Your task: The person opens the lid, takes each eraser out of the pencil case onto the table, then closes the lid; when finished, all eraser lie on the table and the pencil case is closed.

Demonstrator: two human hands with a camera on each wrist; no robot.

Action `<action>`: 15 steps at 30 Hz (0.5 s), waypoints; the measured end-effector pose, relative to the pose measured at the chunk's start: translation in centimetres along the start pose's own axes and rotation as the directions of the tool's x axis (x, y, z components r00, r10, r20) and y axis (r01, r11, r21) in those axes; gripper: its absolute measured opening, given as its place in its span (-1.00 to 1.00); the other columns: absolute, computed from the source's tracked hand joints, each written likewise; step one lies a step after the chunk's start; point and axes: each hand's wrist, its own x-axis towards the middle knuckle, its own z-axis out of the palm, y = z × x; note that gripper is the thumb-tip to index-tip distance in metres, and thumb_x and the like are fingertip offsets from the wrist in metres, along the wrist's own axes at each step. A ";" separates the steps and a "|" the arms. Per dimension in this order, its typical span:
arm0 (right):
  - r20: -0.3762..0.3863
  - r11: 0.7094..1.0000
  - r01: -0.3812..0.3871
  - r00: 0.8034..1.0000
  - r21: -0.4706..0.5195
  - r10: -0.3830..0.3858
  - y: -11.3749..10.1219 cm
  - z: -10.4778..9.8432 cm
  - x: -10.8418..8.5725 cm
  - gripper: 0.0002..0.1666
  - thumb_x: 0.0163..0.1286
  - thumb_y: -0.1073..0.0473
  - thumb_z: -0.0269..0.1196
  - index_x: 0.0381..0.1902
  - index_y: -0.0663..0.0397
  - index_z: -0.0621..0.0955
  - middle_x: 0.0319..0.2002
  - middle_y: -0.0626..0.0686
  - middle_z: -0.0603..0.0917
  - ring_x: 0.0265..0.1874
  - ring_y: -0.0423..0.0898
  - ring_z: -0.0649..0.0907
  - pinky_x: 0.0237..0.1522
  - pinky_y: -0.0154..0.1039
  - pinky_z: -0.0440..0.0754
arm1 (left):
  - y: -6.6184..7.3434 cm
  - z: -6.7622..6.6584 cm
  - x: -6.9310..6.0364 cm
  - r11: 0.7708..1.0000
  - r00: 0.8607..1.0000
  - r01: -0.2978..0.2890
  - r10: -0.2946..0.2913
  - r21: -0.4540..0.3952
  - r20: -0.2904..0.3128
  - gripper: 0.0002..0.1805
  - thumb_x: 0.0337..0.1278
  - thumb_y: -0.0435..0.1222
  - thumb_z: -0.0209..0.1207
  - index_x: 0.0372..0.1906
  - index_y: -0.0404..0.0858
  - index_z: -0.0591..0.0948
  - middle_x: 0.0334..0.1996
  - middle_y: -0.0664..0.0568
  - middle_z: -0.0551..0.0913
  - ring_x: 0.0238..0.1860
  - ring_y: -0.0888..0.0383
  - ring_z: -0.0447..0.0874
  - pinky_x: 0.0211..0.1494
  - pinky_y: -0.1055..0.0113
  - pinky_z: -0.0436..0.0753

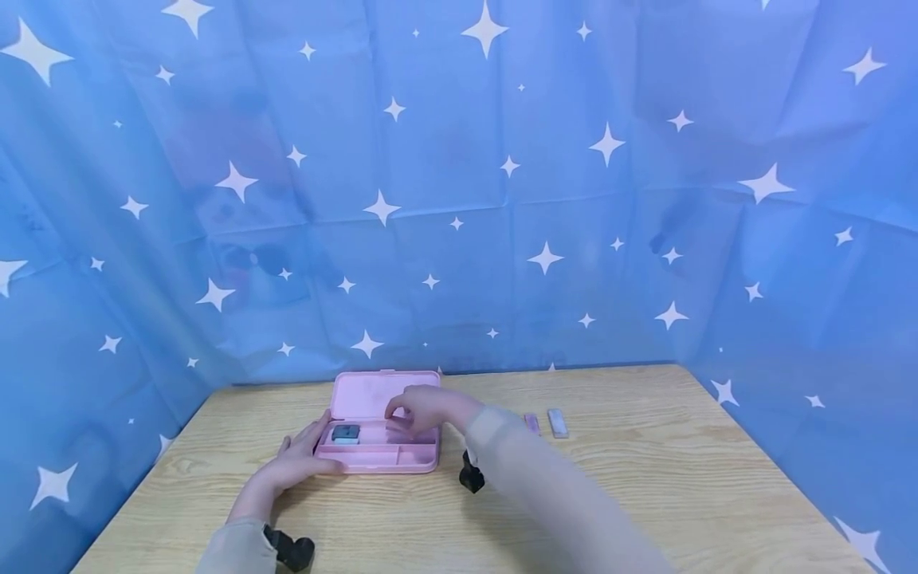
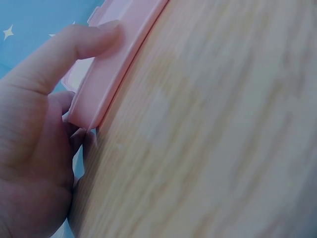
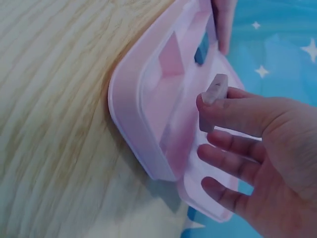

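Note:
An open pink case [image 1: 433, 469] with divided compartments stands on the table, its lid [image 1: 366, 396] tilted back. My left hand [image 1: 290, 465] holds the left end of the case, thumb on the front wall [image 2: 94, 94] and fingers around the side. Above the back compartment, my right hand [image 1: 426, 406] pinches a small pale block [image 3: 217, 91] between thumb and index finger; the other fingers are loosely spread. A dark and white small item [image 1: 346, 433] lies in the case's back compartment, at the left.
On the wooden table [image 1: 717, 478], right of the case, lie a small purple block [image 1: 531, 423] and a pale block [image 1: 558, 423], the purple one partly behind the right sleeve. A blue curtain [image 1: 459, 239] with white stars hangs behind and on both sides.

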 end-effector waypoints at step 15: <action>-0.038 0.973 0.002 0.999 0.232 0.006 0.8 -1.0 -4.6 -0.60 0.45 0.11 0.16 0.20 0.08 0.51 -0.23 -0.14 0.63 -0.23 -0.28 0.60 -0.18 -0.40 0.56 | 0.0 0.0 0.1 1.000 1.000 -0.023 0.023 0.021 0.003 0.32 -0.22 0.07 0.44 0.54 -0.29 -0.14 0.49 -0.37 -0.09 0.47 -0.34 -0.24 0.38 -0.27 -0.46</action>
